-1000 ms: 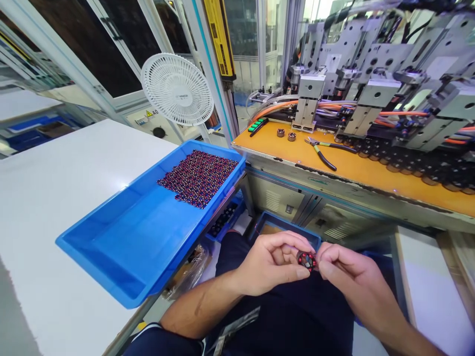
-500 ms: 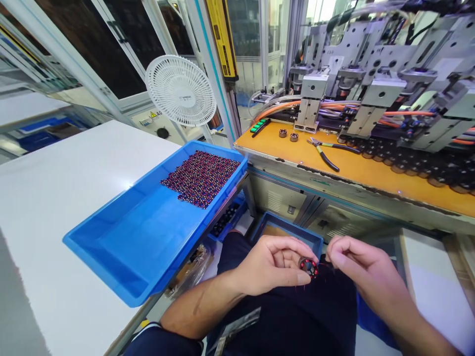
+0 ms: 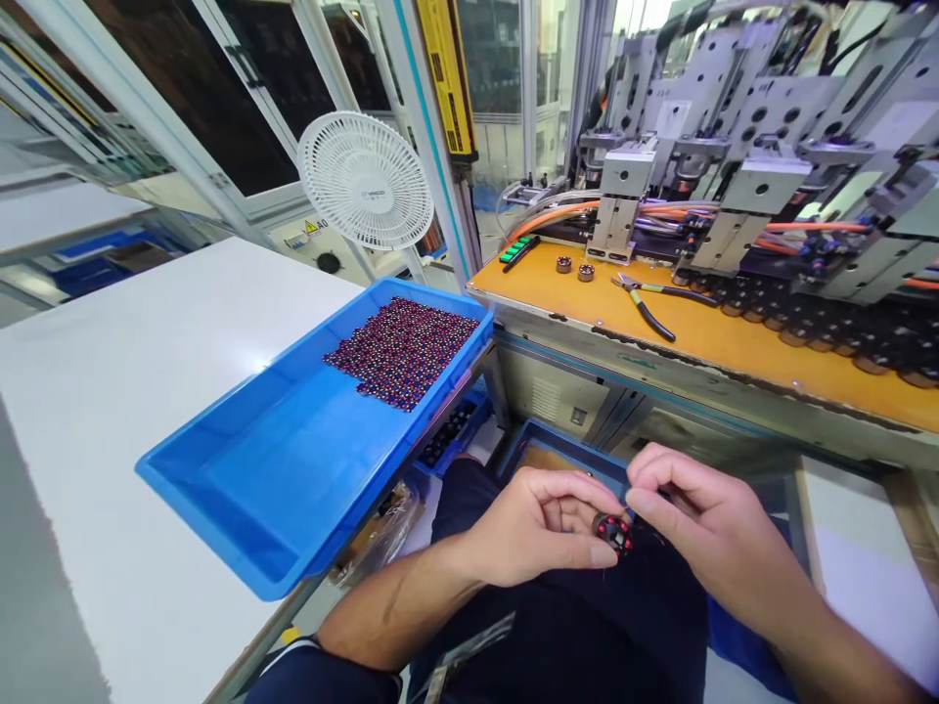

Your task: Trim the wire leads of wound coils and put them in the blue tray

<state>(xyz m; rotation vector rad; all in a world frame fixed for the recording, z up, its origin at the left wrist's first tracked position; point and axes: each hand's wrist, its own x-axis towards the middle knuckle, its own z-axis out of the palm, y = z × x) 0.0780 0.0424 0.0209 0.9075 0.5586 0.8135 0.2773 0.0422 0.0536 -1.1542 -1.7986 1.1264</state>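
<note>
White table: one broad, flat top (image 3: 183, 293); the large tray overhangs its edge.
Large tray: one long blue rectangular plastic tray (image 3: 271, 460); small dark round parts with red and pale spots (image 3: 403, 347) fill the far end in a packed layer, too many to count; the near end is bare.
Lower tray: one blue-rimmed tray (image 3: 587, 452) with a brownish floor, below the bench, partly hidden by the hands.
Under-table bin: one blue bin (image 3: 480, 416) holding black parts, uncountable here.
Left hand: closed, thumb and fingers (image 3: 550, 523) gripping the held ring.
Right hand: fingers curled (image 3: 690, 504), tips close together just beside the ring; whether they pinch anything cannot be told.
Pliers: one pair, black-and-yellow handles (image 3: 649, 311), lying open on the orange bench top (image 3: 704, 337).
Bench rings: two small brown-and-black rings (image 3: 585, 273), near each other.
Held ring: one dark round ring with red spots around its face (image 3: 613, 534), above the lap.
</note>
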